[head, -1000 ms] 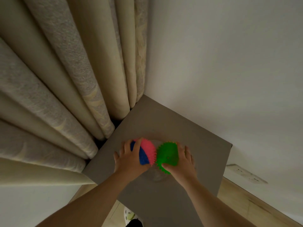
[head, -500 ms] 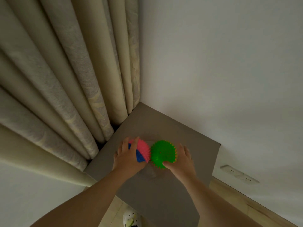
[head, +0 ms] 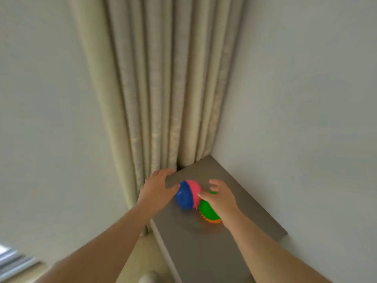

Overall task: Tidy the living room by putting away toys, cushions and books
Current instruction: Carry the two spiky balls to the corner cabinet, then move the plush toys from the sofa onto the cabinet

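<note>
Two spiky toy balls lie side by side on the grey cabinet top (head: 240, 237) in the corner of the room. The pink and blue ball (head: 186, 196) is on the left, and the green ball (head: 207, 211) with orange spikes is to its right, partly hidden under my right hand. My left hand (head: 157, 188) is spread at the top's left edge, fingers straight, thumb just touching the blue half. My right hand (head: 221, 198) hovers over the green ball with fingers loosely curled and lifted, its thumb tip at the pink half. Neither hand grips a ball.
Beige pleated curtains (head: 163, 99) hang down behind the cabinet's back left corner. White walls (head: 306, 119) close in on the right and left. A strip of window frame (head: 14, 262) shows at the bottom left. The frame is motion-blurred.
Both hands have let go of the balls, which now rest on the cabinet top. The left hand moved out to the edge, and my view swung left and up.
</note>
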